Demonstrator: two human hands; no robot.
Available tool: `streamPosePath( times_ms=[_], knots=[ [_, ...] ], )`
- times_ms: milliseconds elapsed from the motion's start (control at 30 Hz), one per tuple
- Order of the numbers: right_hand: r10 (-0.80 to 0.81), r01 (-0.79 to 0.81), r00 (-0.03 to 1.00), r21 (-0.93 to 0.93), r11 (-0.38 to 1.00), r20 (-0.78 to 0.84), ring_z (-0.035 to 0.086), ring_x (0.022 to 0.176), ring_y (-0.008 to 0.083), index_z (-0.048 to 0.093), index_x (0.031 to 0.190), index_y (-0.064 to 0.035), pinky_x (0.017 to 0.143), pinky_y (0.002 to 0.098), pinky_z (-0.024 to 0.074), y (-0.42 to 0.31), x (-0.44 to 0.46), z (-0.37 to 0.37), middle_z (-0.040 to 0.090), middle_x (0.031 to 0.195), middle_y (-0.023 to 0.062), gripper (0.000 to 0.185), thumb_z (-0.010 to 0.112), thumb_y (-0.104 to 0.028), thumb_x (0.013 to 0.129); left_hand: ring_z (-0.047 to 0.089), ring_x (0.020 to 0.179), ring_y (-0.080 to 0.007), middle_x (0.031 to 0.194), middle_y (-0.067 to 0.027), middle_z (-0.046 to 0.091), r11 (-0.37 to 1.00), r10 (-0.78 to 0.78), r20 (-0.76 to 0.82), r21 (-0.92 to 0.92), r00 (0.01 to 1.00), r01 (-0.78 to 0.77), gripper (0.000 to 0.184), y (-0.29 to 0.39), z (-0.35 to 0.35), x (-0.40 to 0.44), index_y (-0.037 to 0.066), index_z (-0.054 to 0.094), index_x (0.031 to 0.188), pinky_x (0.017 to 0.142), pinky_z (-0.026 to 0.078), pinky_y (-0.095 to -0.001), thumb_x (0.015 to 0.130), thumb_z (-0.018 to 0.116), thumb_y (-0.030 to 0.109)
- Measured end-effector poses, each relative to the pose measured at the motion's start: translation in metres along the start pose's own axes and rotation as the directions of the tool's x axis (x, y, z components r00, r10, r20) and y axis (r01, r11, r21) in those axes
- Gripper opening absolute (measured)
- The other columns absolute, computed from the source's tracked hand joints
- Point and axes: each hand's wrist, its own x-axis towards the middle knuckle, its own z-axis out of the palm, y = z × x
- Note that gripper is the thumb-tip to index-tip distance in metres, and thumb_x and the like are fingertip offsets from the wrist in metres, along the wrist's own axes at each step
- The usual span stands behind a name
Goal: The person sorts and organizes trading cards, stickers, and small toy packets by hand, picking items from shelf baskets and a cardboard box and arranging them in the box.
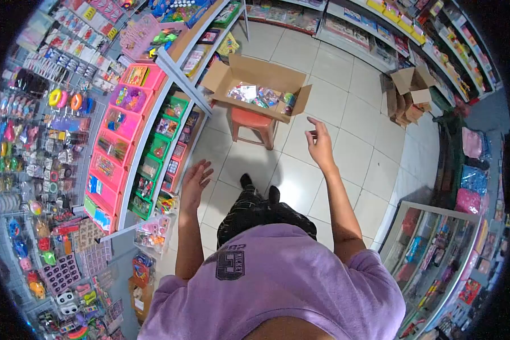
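Note:
My left hand (196,179) hangs in the air beside the shelf unit, fingers apart and nothing in it. To the right, my right hand (320,143) is raised over the tiled floor, also with its fingers spread and holding nothing. Ahead of both hands, an open cardboard box (249,67) rests on a red plastic stool (250,120). Small packaged goods (258,95) lie inside the box; their kinds are too small to tell. The right hand is nearest to the box's right flap, apart from it.
At my left stands a shelf unit with pink trays (109,170) and green trays (148,168) of small goods. Hanging packets cover the left wall. A glass display case (430,255) is at right. More open cardboard boxes (409,93) stand at the back right, near stocked shelves (374,28).

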Motion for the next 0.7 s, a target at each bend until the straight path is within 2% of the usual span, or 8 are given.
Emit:
streamPosePath(
  times_ms=[67, 267, 367, 467, 567, 600, 700],
  knots=[
    [0.054, -0.054, 0.999, 0.021, 0.998, 0.001, 0.062, 0.081, 0.0274, 0.051, 0.118, -0.0022, 0.071, 0.0345, 0.0521, 0.009, 0.013, -0.002, 0.054, 0.11, 0.0167, 0.035, 0.057, 0.001, 0.084, 0.055, 0.111, -0.0194, 0.128, -0.0076, 0.054, 1.0, -0.013, -0.011, 0.021, 1.0, 0.014, 0.041, 0.008, 0.004, 0.017, 0.008, 0.048, 0.129, 0.092, 0.039, -0.0339, 0.095, 0.05, 0.031],
    [0.063, -0.064, 0.998, 0.038, 0.997, 0.024, 0.062, 0.084, 0.0279, 0.053, 0.115, -0.003, 0.073, 0.0354, 0.0519, 0.033, 0.066, 0.018, 0.054, 0.111, 0.0158, 0.032, 0.058, 0.0, 0.084, 0.055, 0.11, -0.0186, 0.124, -0.0059, 0.058, 0.999, -0.033, -0.027, -0.003, 0.999, 0.033, 0.038, 0.023, 0.024, 0.094, 0.009, 0.051, 0.126, 0.092, 0.039, -0.0352, 0.095, 0.052, 0.029],
    [0.057, -0.056, 0.998, -0.037, 0.998, 0.024, 0.061, 0.088, 0.031, 0.054, 0.114, -0.0024, 0.074, 0.0362, 0.0516, 0.046, 0.109, 0.028, 0.055, 0.109, 0.0173, 0.031, 0.058, -0.001, 0.084, 0.056, 0.109, -0.0183, 0.122, -0.0054, 0.059, 0.998, -0.055, -0.019, -0.017, 0.998, 0.055, 0.036, 0.036, 0.032, 0.151, 0.009, 0.052, 0.125, 0.091, 0.039, -0.0352, 0.094, 0.052, 0.029],
    [0.136, -0.134, 0.99, -0.084, 0.987, 0.024, 0.058, 0.092, 0.036, 0.054, 0.113, -0.0025, 0.075, 0.0386, 0.0511, 0.072, 0.158, 0.045, 0.056, 0.106, 0.0196, 0.031, 0.058, 0.001, 0.082, 0.057, 0.108, -0.0179, 0.121, -0.0048, 0.06, 0.997, -0.072, -0.003, -0.022, 0.997, 0.072, 0.034, 0.05, 0.044, 0.212, 0.009, 0.054, 0.122, 0.09, 0.039, -0.0348, 0.094, 0.052, 0.028],
    [0.12, -0.122, 0.993, -0.205, 0.971, -0.021, 0.064, 0.084, 0.0262, 0.056, 0.112, -0.0015, 0.072, 0.0319, 0.0535, 0.126, 0.199, 0.079, 0.06, 0.104, 0.0155, 0.03, 0.056, 0.004, 0.083, 0.057, 0.107, -0.0172, 0.119, -0.004, 0.06, 0.997, -0.072, 0.024, -0.002, 0.997, 0.072, 0.033, 0.072, 0.053, 0.268, 0.01, 0.056, 0.121, 0.089, 0.039, -0.0337, 0.094, 0.054, 0.028],
    [0.233, -0.232, 0.972, -0.169, 0.958, -0.013, 0.065, 0.087, 0.029, 0.056, 0.11, 0.0002, 0.072, 0.0341, 0.0532, 0.124, 0.213, 0.088, 0.062, 0.102, 0.0169, 0.03, 0.056, 0.004, 0.081, 0.057, 0.107, -0.0169, 0.118, -0.0036, 0.061, 0.996, -0.086, 0.044, 0.012, 0.995, 0.085, 0.032, 0.082, 0.06, 0.285, 0.01, 0.056, 0.12, 0.089, 0.04, -0.0332, 0.094, 0.054, 0.028],
    [0.397, -0.386, 0.917, -0.157, 0.909, 0.043, 0.065, 0.091, 0.0312, 0.057, 0.109, 0.0005, 0.075, 0.0368, 0.0522, 0.163, 0.239, 0.129, 0.064, 0.099, 0.0188, 0.029, 0.057, 0.003, 0.08, 0.057, 0.106, -0.0162, 0.116, -0.0026, 0.061, 0.99, -0.121, 0.117, 0.09, 0.986, 0.111, 0.032, 0.091, 0.075, 0.342, 0.01, 0.056, 0.119, 0.086, 0.041, -0.0317, 0.093, 0.055, 0.028]
  ],
)
